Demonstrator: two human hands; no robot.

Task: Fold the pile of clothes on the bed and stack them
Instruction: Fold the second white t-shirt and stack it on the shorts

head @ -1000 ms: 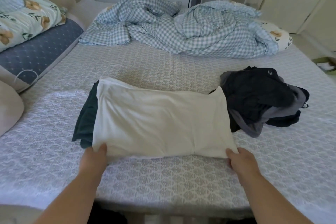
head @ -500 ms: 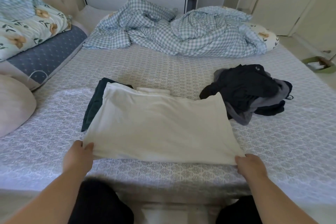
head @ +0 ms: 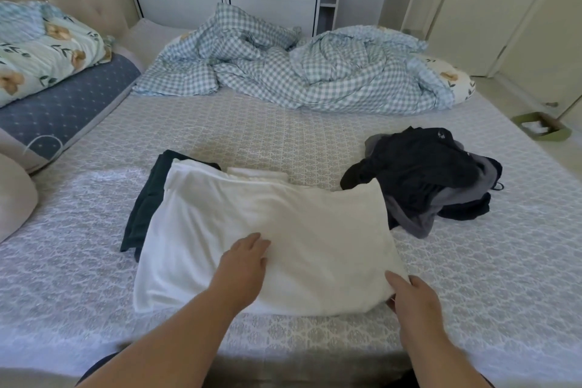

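A white garment (head: 315,230) lies half folded on the bed (head: 283,135), its left part over a folded dark green garment (head: 148,198). My left hand (head: 245,261) rests flat on the middle of the white cloth, fingers straight. At the cloth's near right corner my right hand (head: 412,296) pinches the fabric. A loose pile of black and grey clothes (head: 425,179) sits to the right, touching the white garment's far right corner.
A rumpled blue checked duvet (head: 299,72) fills the far side of the bed. Pillows (head: 47,50) are stacked at the left by the headboard. A green box (head: 541,129) stands on the floor at the right. White cupboards line the back wall.
My left hand let go of the near left corner and moved onto the middle of the white garment. My right hand stays at the near right corner. The camera view rose.
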